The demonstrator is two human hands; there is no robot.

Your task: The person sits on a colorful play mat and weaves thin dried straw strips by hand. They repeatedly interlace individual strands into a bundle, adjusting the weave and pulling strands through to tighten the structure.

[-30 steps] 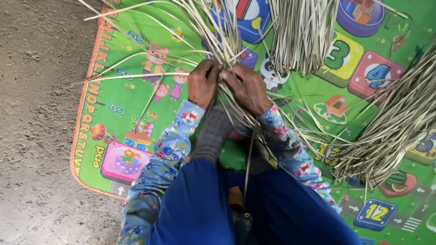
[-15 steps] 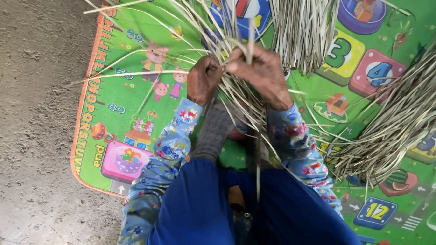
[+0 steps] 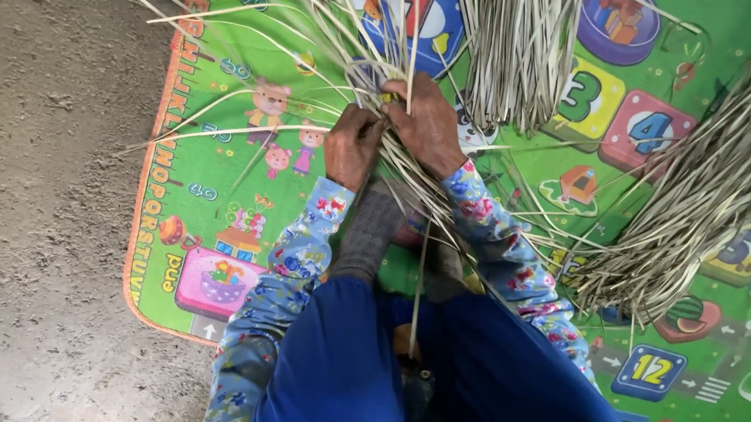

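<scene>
My left hand point(image 3: 352, 145) and my right hand point(image 3: 426, 122) meet at the middle of the view, both closed on thin pale dried leaf strips point(image 3: 362, 57) that fan out up and to the left. The strips cross under my fingers in a small woven start. More strips trail down between my flowered sleeves point(image 3: 484, 211) onto my blue-clad knees point(image 3: 348, 370). A grey sock point(image 3: 368, 232) lies under my left wrist.
A green children's play mat point(image 3: 217, 208) with cartoon pictures and number tiles covers the ground. One bundle of dried strips point(image 3: 520, 48) lies at the top, another larger bundle point(image 3: 692, 208) at the right. Bare concrete floor point(image 3: 51, 206) is on the left.
Both hands have shifted slightly up the strips. My right hand has turned and now grips higher, closer to the left hand.
</scene>
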